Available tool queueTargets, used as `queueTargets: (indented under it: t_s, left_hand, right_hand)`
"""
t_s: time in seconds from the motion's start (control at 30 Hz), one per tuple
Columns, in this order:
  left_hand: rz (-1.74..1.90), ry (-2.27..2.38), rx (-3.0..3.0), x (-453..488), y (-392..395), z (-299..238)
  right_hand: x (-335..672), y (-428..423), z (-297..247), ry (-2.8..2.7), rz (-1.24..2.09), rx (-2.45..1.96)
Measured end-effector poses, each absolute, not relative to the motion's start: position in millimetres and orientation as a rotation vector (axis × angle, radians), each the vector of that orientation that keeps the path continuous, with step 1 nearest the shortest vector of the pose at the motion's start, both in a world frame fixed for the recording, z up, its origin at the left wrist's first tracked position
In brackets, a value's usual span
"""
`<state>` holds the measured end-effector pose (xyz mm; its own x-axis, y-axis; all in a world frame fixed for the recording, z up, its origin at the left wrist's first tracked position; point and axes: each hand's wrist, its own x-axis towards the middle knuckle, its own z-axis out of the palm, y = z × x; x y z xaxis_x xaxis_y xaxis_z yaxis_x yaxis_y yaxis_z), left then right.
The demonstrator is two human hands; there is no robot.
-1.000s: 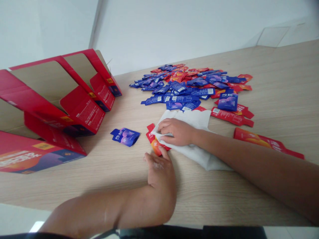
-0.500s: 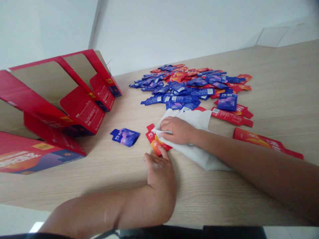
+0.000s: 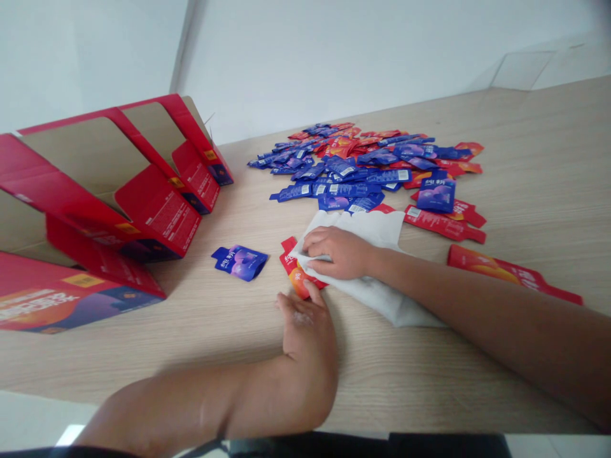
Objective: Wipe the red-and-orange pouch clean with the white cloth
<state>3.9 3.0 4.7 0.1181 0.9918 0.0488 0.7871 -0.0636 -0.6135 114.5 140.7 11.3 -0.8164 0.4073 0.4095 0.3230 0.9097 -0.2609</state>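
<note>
- Pale, smooth walls (image 3: 334, 63) form the background, behind the far edge of the table.
- Light, wood-grained table (image 3: 391, 381), broad and flat; it offers the firm backing that a wiping stroke seems to need.
- Tall red cardboard cartons (image 3: 165, 210) with cut-away openings stand in a row at the left, well apart from both hands.
- Loose heap of flat blue and red pouches (image 3: 344, 168) lies on the table beyond the hands.
- Thin white cloth (image 3: 382, 296), spread out as far as the heap's near edge and partly covering a flat, shiny red-and-orange pouch (image 3: 296, 278) with a narrow neck. Its far edge is best lifted clear, since a long stroke could drag loose pouches along.
- Right hand (image 3: 341, 253): its grip is closed on a bunched fold of the cloth, over the pouch. Light, even strokes rather than scrubbing should suit so thin a packet.
- Left hand (image 3: 309, 327): wrist bent sharply, touching the pouch's near edge; whether its grip pinches or merely presses, I cannot tell. Steady pressure there looks like the key to preventing sliding or creasing.
- The red-and-orange pouch lies on the table between the two hands, neck pointing away, one side hidden under cloth.
- Small blue pouch with purple round shapes (image 3: 241, 262) lies alone, between the cartons and the red-and-orange pouch.
</note>
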Motion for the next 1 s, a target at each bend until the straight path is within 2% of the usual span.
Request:
queueTargets:
  t_s: [0.57,1.0]
  left_hand:
    - [0.443,-1.758,-1.953,3.5,2.4,3.5]
    - [0.534,-1.723,-1.914,5.8,0.5,12.2]
  right_hand:
    - [114.0,140.4,14.2,-2.578,0.210,-0.856]
    - [114.9,138.7,13.7,-2.605,0.265,-0.492]
